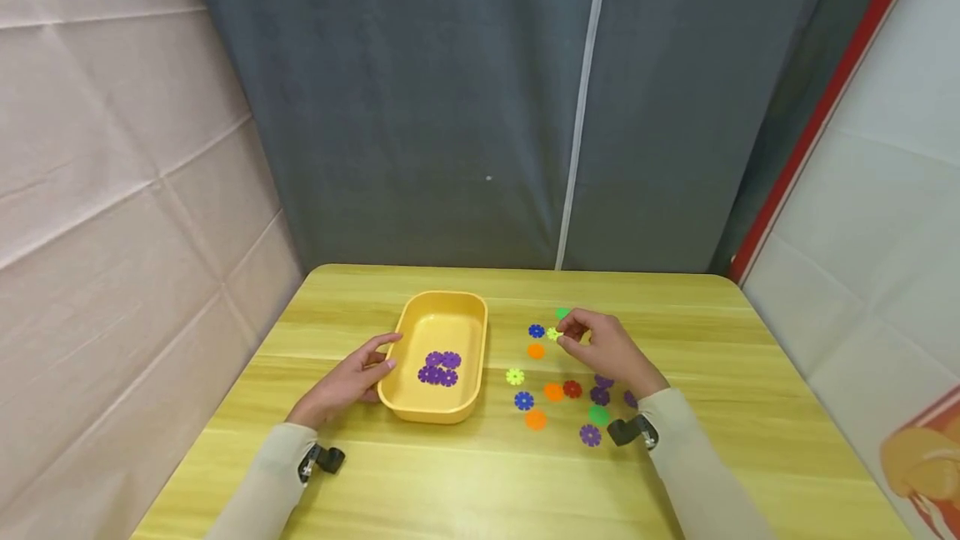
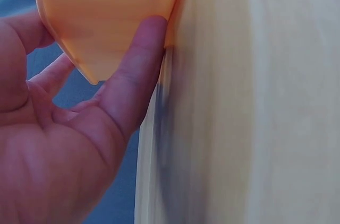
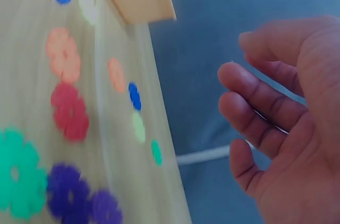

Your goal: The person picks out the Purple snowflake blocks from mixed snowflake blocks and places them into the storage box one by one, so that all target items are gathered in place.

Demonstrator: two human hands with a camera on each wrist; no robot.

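Your right hand (image 1: 609,348) hovers with curled fingers, holding nothing, just beside the yellow-green flower chip (image 1: 552,333) at its 9 o'clock. The chip looks light, stiff and thin: pinch its edges. Your left hand (image 1: 347,383) steadies the yellow tray (image 1: 408,407).

One yellow tray (image 1: 408,332) sits on the wooden table (image 1: 750,407), toward its left edge, holding a cluster of about four purple flower discs (image 1: 440,368). Loose on the table toward its right edge lie two blue discs (image 1: 536,330), three orange discs (image 1: 536,351), two yellow-green discs (image 1: 514,376), two green discs (image 1: 597,414), one red disc (image 1: 572,389) and about four purple discs (image 1: 590,435).
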